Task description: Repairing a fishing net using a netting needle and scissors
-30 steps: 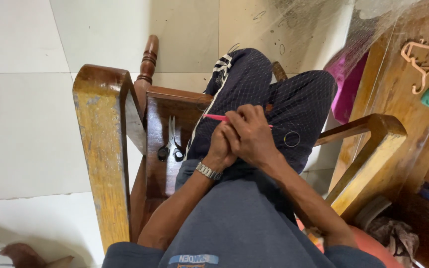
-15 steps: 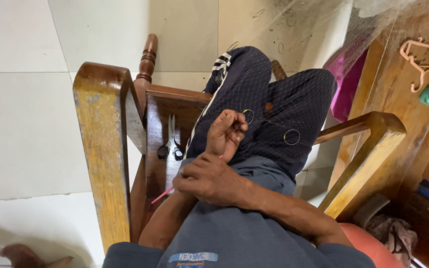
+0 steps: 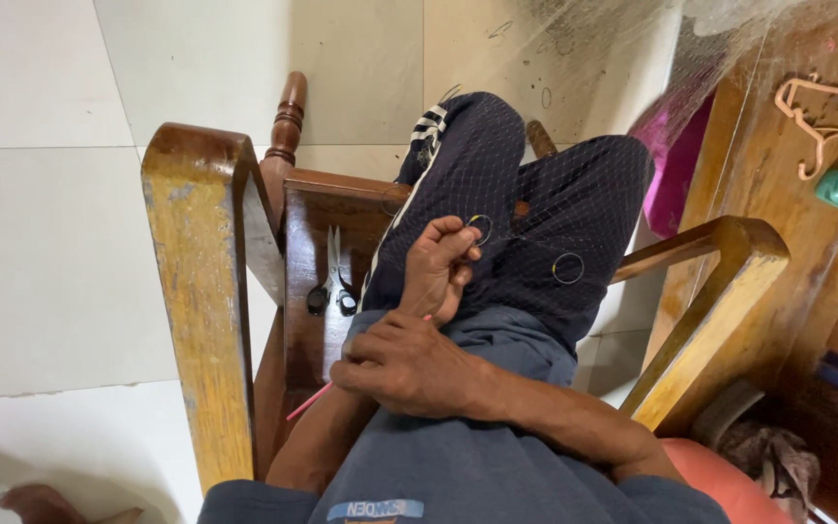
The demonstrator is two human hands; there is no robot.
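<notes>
While scissors lie beside, left hand pinches netting.

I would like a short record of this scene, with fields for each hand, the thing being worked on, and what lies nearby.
left hand: pinches fine netting beside a small ring
right hand: crosses over left forearm, grips a pink stick
netting: draped over the knees, second ring on it
scissors: on the chair seat, untouched
chair: wooden, with armrests

Pale tiled floor at left and far; worn wooden armchair at centre; wooden cabinet at right, bearing a peach hanger; soft daylight throughout.
</notes>
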